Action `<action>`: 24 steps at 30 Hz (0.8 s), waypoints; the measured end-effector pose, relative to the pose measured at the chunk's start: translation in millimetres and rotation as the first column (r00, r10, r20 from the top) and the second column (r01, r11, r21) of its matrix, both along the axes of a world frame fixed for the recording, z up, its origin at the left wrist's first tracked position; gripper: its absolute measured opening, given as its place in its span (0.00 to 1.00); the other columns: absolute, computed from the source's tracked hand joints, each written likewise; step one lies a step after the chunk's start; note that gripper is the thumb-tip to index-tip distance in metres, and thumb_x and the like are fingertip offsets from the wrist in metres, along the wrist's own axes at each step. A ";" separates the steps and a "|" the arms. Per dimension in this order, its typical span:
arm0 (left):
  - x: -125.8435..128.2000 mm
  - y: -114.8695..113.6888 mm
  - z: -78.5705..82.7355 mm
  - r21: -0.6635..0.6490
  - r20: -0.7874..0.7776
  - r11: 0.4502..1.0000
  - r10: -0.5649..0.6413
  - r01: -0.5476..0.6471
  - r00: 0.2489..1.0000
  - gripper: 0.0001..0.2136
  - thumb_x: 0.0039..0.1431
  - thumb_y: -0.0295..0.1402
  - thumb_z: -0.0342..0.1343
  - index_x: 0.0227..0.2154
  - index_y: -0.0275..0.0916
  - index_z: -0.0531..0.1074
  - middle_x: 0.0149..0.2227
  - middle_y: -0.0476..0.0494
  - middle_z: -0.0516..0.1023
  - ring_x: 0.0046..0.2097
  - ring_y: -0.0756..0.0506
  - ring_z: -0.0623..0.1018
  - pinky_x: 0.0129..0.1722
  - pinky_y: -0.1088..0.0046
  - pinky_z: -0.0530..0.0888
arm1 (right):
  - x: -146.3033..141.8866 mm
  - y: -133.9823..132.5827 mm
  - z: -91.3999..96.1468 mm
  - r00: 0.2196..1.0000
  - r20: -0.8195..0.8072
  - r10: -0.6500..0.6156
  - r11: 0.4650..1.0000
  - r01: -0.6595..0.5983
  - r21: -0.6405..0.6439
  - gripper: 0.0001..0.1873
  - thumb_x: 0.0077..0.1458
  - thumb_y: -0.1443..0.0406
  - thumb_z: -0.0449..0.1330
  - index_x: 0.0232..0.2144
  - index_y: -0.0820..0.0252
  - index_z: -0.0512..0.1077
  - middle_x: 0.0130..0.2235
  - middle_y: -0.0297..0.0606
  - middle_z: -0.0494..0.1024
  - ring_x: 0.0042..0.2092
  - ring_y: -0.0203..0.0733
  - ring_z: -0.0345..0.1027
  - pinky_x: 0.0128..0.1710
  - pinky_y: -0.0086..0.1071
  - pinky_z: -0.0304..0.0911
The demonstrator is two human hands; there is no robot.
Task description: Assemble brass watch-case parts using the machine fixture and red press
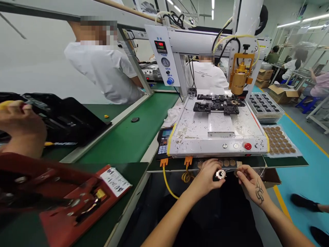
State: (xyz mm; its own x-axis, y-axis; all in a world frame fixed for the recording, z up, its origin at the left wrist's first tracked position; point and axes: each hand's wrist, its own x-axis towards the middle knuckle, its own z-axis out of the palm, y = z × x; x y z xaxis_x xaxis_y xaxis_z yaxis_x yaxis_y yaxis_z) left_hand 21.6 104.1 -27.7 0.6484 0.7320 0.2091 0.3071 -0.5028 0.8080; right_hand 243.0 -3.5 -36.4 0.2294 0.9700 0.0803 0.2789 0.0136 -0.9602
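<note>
Silver round case [221, 174], likely unfinished, pinched in my left hand [207, 175], before benchtop machine [190, 137]; right hand [251, 184] half-curled, hold unclear.

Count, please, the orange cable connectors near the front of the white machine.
2. One connector is just below the keypad device; the other connector is to its right, below the white machine. Others may be hidden behind the hands.

1 round part [220, 174]: silvery metal, pale face, dark spot near centre; held at fingertips of left hand [208, 174], face showing; at 4 o'clock from view centre. 1 small piece [236, 172]: pinched in right hand [252, 183], mostly hidden; at 3 o'clock from round part.
</note>
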 end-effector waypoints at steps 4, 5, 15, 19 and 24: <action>-6.7 -24.8 11.7 -0.368 0.219 0.929 0.130 -0.041 0.967 0.15 0.55 0.33 0.68 0.45 0.42 0.75 0.44 0.43 0.82 0.47 0.41 0.81 0.52 0.59 0.78 | -8.2 -3.3 28.8 0.997 -0.081 0.008 0.998 -0.013 -0.064 0.23 0.65 0.46 0.64 0.50 0.55 0.80 0.38 0.38 0.81 0.32 0.40 0.70 0.33 0.34 0.69; -10.0 -31.4 13.8 -0.515 0.281 0.857 0.180 -0.010 0.943 0.16 0.55 0.34 0.69 0.46 0.42 0.74 0.43 0.44 0.82 0.44 0.42 0.82 0.48 0.62 0.79 | -11.5 -3.8 33.4 0.996 -0.091 0.013 0.997 -0.020 -0.077 0.24 0.64 0.45 0.65 0.50 0.55 0.81 0.37 0.38 0.81 0.32 0.40 0.70 0.33 0.34 0.70; -29.6 -71.7 42.1 -0.894 0.375 0.424 0.528 0.146 0.762 0.29 0.53 0.37 0.76 0.55 0.33 0.74 0.51 0.31 0.85 0.52 0.36 0.86 0.55 0.60 0.81 | -34.1 5.2 37.9 0.936 -0.331 0.118 0.971 -0.179 -0.160 0.23 0.59 0.45 0.70 0.37 0.58 0.75 0.22 0.30 0.74 0.22 0.36 0.64 0.25 0.31 0.62; -34.5 -79.7 46.7 -0.889 0.405 0.420 0.530 0.184 0.745 0.27 0.59 0.43 0.72 0.56 0.33 0.76 0.53 0.29 0.85 0.53 0.34 0.85 0.59 0.56 0.80 | -33.5 0.6 41.3 0.913 -0.357 0.196 0.940 -0.279 -0.198 0.22 0.63 0.46 0.67 0.33 0.58 0.72 0.22 0.30 0.74 0.23 0.35 0.65 0.28 0.31 0.61; -41.7 -86.2 45.5 -0.866 0.427 0.465 0.490 0.186 0.760 0.27 0.60 0.43 0.71 0.59 0.35 0.77 0.52 0.33 0.85 0.56 0.34 0.83 0.61 0.53 0.79 | -37.4 -3.0 52.3 0.873 -0.409 0.264 0.899 -0.377 -0.225 0.23 0.66 0.46 0.64 0.31 0.57 0.69 0.22 0.28 0.71 0.23 0.34 0.60 0.27 0.30 0.56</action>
